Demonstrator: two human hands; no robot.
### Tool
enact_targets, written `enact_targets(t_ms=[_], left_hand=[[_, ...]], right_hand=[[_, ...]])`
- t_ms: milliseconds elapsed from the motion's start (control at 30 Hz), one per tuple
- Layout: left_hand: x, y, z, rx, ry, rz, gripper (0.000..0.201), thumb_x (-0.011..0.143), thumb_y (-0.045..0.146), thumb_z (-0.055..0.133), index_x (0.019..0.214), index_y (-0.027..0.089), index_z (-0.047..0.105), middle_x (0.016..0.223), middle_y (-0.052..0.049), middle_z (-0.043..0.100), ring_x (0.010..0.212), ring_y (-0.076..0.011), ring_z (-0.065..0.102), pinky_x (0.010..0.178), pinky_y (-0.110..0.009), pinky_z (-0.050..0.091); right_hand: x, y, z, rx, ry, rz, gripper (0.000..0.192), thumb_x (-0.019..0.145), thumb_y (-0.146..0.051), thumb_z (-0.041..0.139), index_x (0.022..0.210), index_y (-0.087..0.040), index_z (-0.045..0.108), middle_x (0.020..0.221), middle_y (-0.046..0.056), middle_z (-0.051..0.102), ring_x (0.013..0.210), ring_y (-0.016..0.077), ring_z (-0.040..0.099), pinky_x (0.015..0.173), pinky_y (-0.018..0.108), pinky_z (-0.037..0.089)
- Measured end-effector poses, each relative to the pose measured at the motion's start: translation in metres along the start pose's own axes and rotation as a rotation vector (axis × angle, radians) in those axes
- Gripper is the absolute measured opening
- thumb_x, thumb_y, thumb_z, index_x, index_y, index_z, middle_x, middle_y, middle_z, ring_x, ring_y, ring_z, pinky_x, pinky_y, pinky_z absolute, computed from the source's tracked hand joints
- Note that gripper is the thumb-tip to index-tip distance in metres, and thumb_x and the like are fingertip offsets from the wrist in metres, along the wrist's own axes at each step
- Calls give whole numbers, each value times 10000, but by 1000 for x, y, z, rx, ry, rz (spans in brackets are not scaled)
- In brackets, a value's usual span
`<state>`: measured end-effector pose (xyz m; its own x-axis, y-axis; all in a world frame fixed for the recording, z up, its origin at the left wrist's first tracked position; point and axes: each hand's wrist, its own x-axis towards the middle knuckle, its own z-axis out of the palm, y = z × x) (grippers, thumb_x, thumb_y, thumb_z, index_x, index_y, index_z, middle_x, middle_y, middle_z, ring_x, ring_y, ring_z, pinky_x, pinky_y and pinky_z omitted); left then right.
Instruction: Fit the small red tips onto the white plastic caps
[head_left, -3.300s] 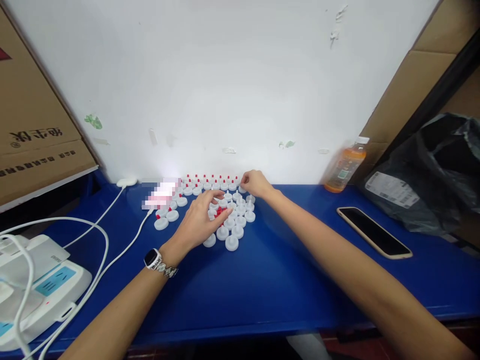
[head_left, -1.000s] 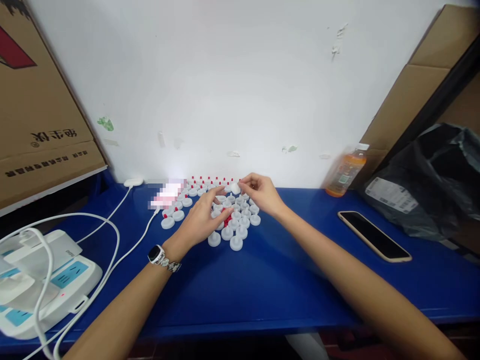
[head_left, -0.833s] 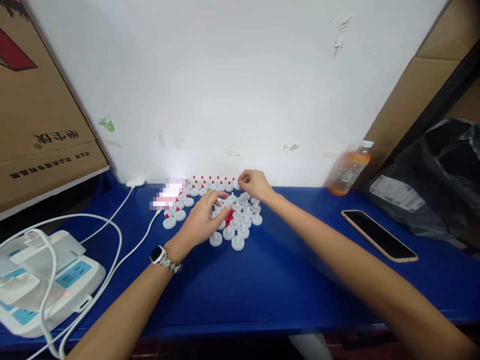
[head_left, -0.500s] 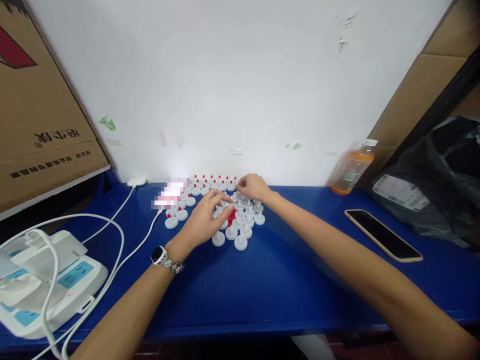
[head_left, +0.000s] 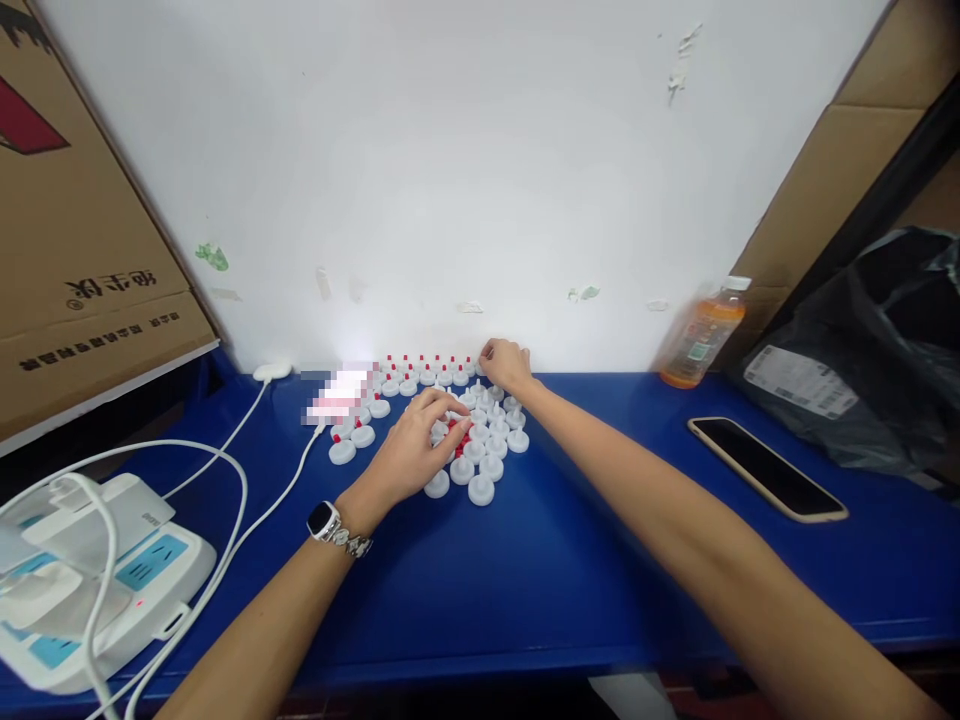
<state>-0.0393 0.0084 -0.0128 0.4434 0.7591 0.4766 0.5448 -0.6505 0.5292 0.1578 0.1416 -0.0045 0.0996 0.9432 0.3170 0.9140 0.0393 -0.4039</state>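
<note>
Wide blue surface (head_left: 540,560) fills the view, against a white wall (head_left: 450,150). Mid-surface sits a cluster of small white plastic caps (head_left: 480,450), red-tipped ones (head_left: 427,368) lined along the wall. Left hand (head_left: 416,450) rests on the cluster, fingers curled over loose red pieces (head_left: 459,437); its grip can't be judged. Right hand (head_left: 506,362), grip pinched at the row's end cap (head_left: 480,368).

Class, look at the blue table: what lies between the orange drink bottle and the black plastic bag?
In the head view, only bare blue table and the wall's foot lie between the orange drink bottle and the black plastic bag; the phone lies nearer the camera.
</note>
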Motion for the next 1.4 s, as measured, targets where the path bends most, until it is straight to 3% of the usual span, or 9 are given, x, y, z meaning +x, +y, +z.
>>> enact_targets(t_ms=[167, 300, 467, 700, 933, 1033, 1133, 1233, 1400], left_hand=[[-1, 2, 0, 19, 118, -1, 307, 987, 363, 497, 1263, 262, 583, 1238, -76, 547, 1030, -203, 595, 838, -350, 525], [0, 1, 1, -10, 185, -19, 470, 961, 383, 547, 1402, 251, 447, 1340, -99, 522, 1028, -202, 602, 810, -333, 530], [2, -6, 0, 21, 70, 2, 247, 987, 356, 501, 1155, 209, 607, 1059, -54, 668, 864, -190, 631, 774, -341, 512], [1, 3, -8, 52, 130, 108, 273, 921, 288, 640, 1182, 210, 616, 1083, -50, 687, 938, -196, 636, 849, -347, 516], [4, 0, -19, 142, 135, 221, 277, 915, 296, 666, 1186, 238, 665, 1096, -55, 684, 1040, -217, 614, 932, -389, 502], [3, -9, -34, 135, 235, 116, 306, 890, 395, 690, 1136, 214, 705, 1090, -72, 703, 1003, -223, 635, 939, -398, 500], [2, -16, -43, 10, 230, -78, 406, 879, 497, 668, 1164, 211, 707, 928, -53, 724, 813, -192, 652, 789, -347, 537], [3, -17, -37, -36, 133, -107, 415, 860, 507, 674, 1153, 215, 702, 907, -41, 726, 796, -188, 656, 771, -340, 550], [4, -11, -19, -45, 68, -96, 358, 843, 441, 703, 1119, 214, 689, 926, -37, 735, 827, -192, 674, 805, -354, 556]], right_hand=[[-44, -13, -26, 304, 170, -174, 133, 870, -260, 547, 907, -204, 661, 839, 19, 726, 845, 195, 650, 925, 378, 389], [-97, -29, -35, 739, 14, -294, 135, 858, -307, 582, 905, -189, 630, 779, 12, 694, 736, 162, 633, 734, 291, 449], [-133, -33, -33, 719, 13, -345, 143, 924, -335, 527, 901, -201, 571, 750, -10, 630, 678, 144, 548, 651, 266, 399], [-135, -27, -38, 413, 53, -537, 234, 1007, -310, 376, 806, -219, 456, 762, -3, 552, 708, 153, 486, 664, 275, 330], [-120, -28, -25, 676, 20, -183, 425, 994, -432, 334, 631, -218, 390, 561, -36, 430, 565, 133, 397, 575, 276, 287], [-110, -18, -28, 709, 59, -32, 448, 988, -454, 323, 608, -224, 376, 544, -36, 406, 550, 136, 381, 558, 276, 279], [-112, -12, -33, 529, 0, -215, 382, 977, -418, 401, 657, -215, 449, 593, -32, 484, 607, 147, 450, 633, 271, 329], [-119, -14, -33, 306, -78, -399, 255, 937, -377, 520, 744, -214, 553, 672, -19, 584, 723, 169, 529, 784, 305, 366], [-123, -19, -35, 531, -122, -316, 332, 996, -457, 403, 908, -218, 616, 681, -25, 592, 657, 149, 525, 693, 275, 397]])
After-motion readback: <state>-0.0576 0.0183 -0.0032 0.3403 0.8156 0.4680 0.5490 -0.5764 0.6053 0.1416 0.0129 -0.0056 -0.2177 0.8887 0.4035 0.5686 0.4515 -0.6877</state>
